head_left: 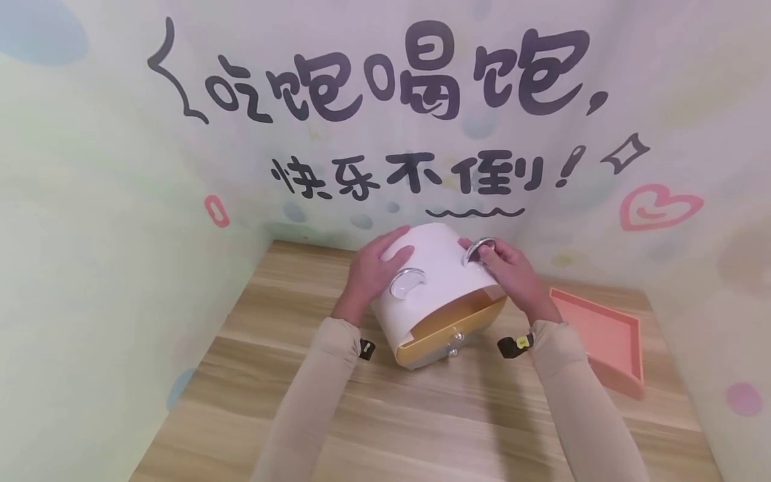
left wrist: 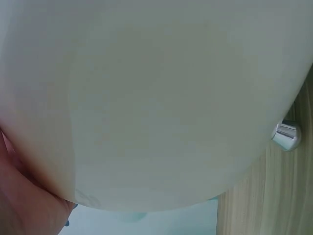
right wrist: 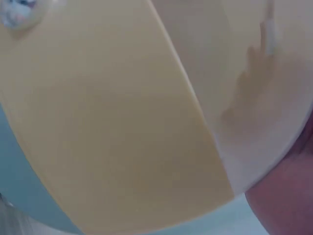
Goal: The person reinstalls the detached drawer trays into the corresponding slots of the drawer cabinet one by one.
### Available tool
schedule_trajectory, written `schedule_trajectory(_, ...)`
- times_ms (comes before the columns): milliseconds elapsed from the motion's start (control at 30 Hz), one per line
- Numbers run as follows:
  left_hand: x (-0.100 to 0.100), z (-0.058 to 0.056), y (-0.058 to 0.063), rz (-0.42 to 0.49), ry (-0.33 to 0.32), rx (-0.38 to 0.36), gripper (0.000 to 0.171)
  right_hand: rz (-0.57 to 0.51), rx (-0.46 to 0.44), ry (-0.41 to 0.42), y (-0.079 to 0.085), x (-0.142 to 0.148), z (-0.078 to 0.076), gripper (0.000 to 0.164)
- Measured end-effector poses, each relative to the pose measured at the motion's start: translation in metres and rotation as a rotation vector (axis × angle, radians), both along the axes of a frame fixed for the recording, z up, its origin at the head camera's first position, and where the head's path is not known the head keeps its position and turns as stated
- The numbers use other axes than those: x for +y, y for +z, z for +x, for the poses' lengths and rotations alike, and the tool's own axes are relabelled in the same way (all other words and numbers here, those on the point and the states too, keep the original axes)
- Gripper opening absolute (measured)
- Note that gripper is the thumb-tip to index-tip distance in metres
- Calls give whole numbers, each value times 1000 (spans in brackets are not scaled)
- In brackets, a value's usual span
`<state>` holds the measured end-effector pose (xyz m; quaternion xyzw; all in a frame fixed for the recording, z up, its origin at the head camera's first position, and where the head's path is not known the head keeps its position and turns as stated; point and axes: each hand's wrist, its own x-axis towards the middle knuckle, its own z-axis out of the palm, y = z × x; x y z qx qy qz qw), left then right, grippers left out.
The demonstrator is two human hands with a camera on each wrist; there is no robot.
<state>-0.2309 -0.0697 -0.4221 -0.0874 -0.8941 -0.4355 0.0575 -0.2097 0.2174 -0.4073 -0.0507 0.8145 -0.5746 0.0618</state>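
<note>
A white rounded drawer organizer [head_left: 448, 288] leans at a slant above the wooden table, its front facing me. Below an open slot in the front sits a yellow drawer [right wrist: 122, 122] with a clear knob; a blue-grey drawer [right wrist: 24, 171] is under it. Two silver crescent-shaped pieces stand on the white top. My left hand [head_left: 373, 268] rests on the top's left part, thumb apart from the fingers, beside the left silver piece [head_left: 407, 284]. With my right hand [head_left: 510, 271] I pinch the right silver piece [head_left: 476, 249]. Some fingertips are hidden.
On the table at the right lies a pink drawer [head_left: 605, 338], close to my right forearm. Printed cloth walls [head_left: 108, 221] stand behind and at both sides of the wooden table [head_left: 265, 361]. A silver knob-like part [left wrist: 287, 135] shows over wood grain in the left wrist view.
</note>
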Motion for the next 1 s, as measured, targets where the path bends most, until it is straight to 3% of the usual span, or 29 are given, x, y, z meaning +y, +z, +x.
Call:
schedule_trajectory(267, 8, -1, -2, 57, 29, -44, 47, 115, 81, -165, -12, 30, 31, 60)
schedule_trajectory(367, 8, 0, -1, 85, 52, -45, 46, 152, 46, -229, -23, 53, 51, 61)
schedule_trajectory(600, 7, 3, 1, 69, 111, -45, 46, 305, -100, -492, -35, 93, 103, 61)
schedule_trajectory(800, 9, 5, 3, 71, 184, -34, 45, 338, -143, -584, -42, 103, 133, 55)
schedule_trajectory(1000, 15, 6, 1, 53, 212, -15, 46, 338, -240, -700, -63, 114, 164, 53)
